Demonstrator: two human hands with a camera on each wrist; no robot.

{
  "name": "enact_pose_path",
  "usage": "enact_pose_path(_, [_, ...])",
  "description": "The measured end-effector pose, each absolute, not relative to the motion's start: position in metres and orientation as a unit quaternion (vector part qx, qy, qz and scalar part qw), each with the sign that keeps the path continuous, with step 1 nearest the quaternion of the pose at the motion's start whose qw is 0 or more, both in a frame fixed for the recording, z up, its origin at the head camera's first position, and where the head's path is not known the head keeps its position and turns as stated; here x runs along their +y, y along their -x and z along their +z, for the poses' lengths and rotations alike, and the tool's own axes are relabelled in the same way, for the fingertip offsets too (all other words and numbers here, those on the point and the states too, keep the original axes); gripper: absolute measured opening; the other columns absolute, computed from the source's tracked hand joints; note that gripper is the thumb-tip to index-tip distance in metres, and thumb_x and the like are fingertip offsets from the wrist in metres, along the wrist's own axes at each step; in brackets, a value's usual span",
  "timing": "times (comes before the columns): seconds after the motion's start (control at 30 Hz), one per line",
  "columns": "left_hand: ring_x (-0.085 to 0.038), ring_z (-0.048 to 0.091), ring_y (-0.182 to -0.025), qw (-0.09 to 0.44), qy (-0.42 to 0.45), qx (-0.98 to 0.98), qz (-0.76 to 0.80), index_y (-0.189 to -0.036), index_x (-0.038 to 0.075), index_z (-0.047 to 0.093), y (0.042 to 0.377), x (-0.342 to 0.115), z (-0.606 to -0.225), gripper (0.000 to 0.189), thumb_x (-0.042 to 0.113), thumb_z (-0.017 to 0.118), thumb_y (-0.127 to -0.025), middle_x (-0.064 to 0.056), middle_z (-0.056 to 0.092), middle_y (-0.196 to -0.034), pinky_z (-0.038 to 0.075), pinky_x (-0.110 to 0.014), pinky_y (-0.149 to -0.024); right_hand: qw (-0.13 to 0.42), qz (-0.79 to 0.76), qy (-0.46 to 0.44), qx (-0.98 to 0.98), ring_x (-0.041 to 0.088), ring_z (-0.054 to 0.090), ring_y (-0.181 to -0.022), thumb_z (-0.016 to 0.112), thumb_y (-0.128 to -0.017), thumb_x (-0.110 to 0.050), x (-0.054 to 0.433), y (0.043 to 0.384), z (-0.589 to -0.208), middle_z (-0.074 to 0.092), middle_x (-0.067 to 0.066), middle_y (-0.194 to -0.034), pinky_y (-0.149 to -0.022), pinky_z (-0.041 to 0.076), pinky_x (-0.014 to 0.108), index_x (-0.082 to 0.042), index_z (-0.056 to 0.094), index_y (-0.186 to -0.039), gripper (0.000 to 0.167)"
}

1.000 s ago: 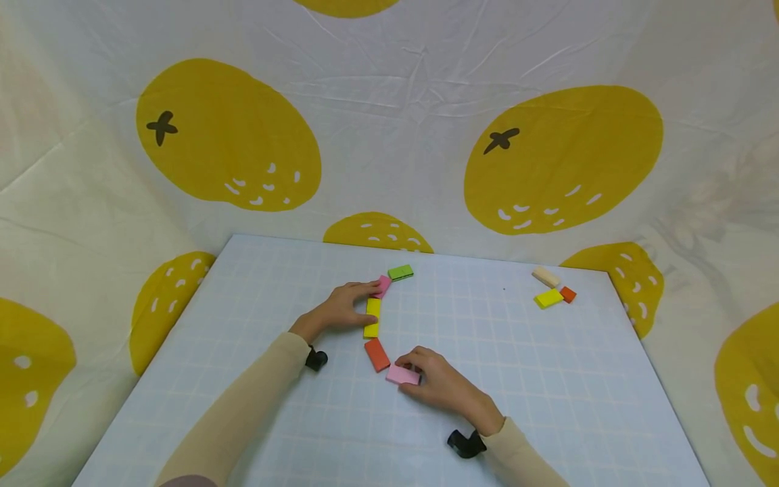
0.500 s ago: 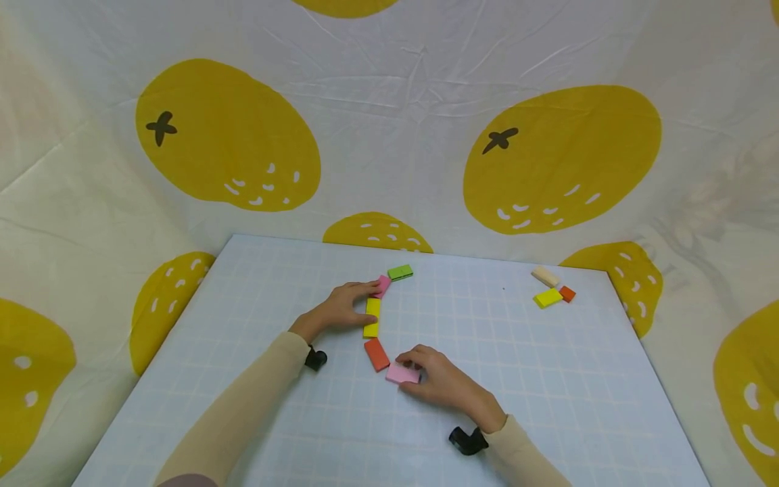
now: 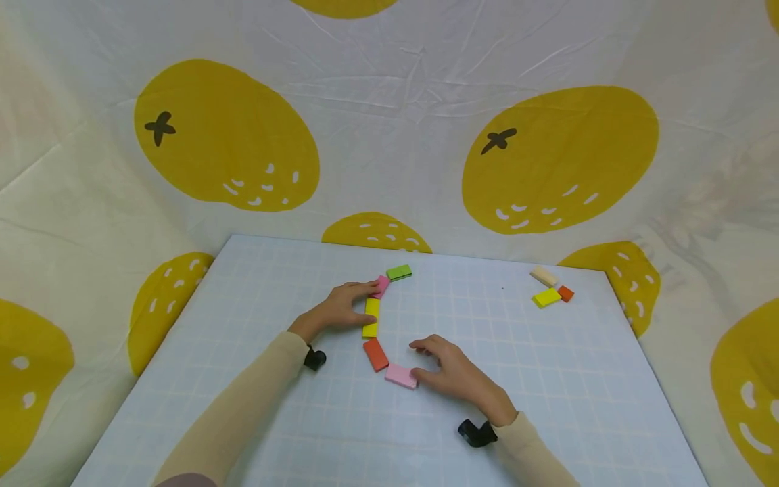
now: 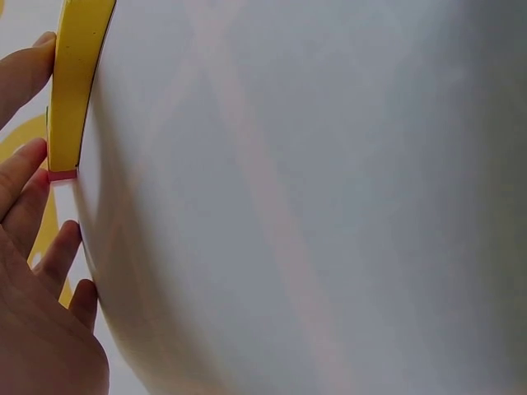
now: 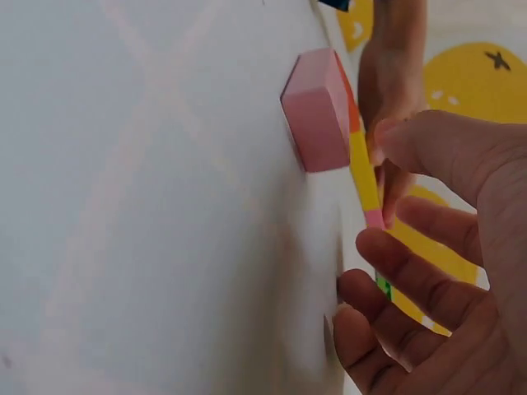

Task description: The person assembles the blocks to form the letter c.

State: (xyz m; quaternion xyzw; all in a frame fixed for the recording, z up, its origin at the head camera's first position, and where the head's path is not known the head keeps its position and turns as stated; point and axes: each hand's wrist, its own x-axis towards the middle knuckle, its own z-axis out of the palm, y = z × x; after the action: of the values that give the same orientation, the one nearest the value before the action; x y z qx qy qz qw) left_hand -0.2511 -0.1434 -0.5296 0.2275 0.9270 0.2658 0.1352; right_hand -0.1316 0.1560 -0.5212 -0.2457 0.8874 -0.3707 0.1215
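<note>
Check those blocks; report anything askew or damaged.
Nothing stands out: the curved row of blocks lies flat, no clear damage. The cream block, yellow block and orange block sit apart from it, far right.

in my head view, the left fingers [image 3: 365,289] partly hide the far pink block [image 3: 383,285]; my left wrist view's top edge crops the yellow block [image 4: 72,90]; i can't identify a dark speck [image 3: 502,289].
</note>
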Motion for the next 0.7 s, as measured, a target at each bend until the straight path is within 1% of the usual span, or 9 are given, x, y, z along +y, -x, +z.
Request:
enact_pose_path(0.17, [-0.033, 0.035, -0.15, 0.133, -0.231, 0.924, 0.275, -0.158, 0.026, 0.043, 0.25, -0.146, -0.529, 0.077, 0.044, 0.075, -0.091, 0.0, 0.039, -0.166, 0.031, -0.061, -0.121, 0.059, -0.389, 0.241, 0.887, 0.015, 0.062, -0.105, 0.077, -0.093, -0.026, 0.171, 0.14, -0.529, 0.068, -0.002, -0.121, -0.086, 0.055, 0.029, -0.013, 0.065, -0.134, 0.045])
enact_pose_path(0.23, [-0.032, 0.035, -0.15, 0.135, -0.229, 0.922, 0.28, -0.158, 0.026, 0.043, 0.249, -0.146, -0.529, 0.077, 0.044, 0.076, -0.091, 0.0, 0.039, -0.166, 0.031, -0.061, -0.121, 0.032, -0.396, 0.238, 0.887, 0.018, 0.063, -0.103, 0.079, -0.092, -0.022, 0.177, 0.143, -0.53, 0.069, 0.002, -0.12, -0.081, 0.053, 0.028, -0.01, 0.066, -0.133, 0.045])
enact_pose_path(0.33, [-0.033, 0.035, -0.151, 0.137, -0.226, 0.921, 0.286, -0.158, 0.026, 0.043, 0.248, -0.146, -0.528, 0.077, 0.044, 0.076, -0.09, 0.0, 0.04, -0.165, 0.032, -0.061, -0.12, 0.005, -0.398, 0.223, 0.89, 0.021, 0.063, -0.102, 0.08, -0.09, -0.019, 0.188, 0.148, -0.53, 0.07, 0.006, -0.119, -0.079, 0.054, 0.028, -0.008, 0.066, -0.132, 0.046])
enact_pose_path(0.53, [-0.034, 0.034, -0.151, 0.139, -0.22, 0.922, 0.288, -0.158, 0.027, 0.042, 0.246, -0.145, -0.525, 0.078, 0.045, 0.076, -0.09, 0.0, 0.04, -0.165, 0.032, -0.062, -0.12, -0.027, -0.39, 0.197, 0.899, 0.025, 0.064, -0.102, 0.082, -0.088, -0.016, 0.21, 0.158, -0.524, 0.071, 0.01, -0.12, -0.078, 0.055, 0.032, -0.007, 0.066, -0.132, 0.047])
enact_pose_path(0.7, [-0.034, 0.034, -0.151, 0.14, -0.219, 0.922, 0.286, -0.159, 0.026, 0.042, 0.246, -0.144, -0.525, 0.078, 0.043, 0.076, -0.09, 0.0, 0.04, -0.165, 0.033, -0.062, -0.119, -0.036, -0.368, 0.179, 0.912, 0.028, 0.064, -0.104, 0.081, -0.089, -0.018, 0.231, 0.166, -0.52, 0.07, 0.012, -0.121, -0.078, 0.055, 0.032, -0.006, 0.065, -0.132, 0.048])
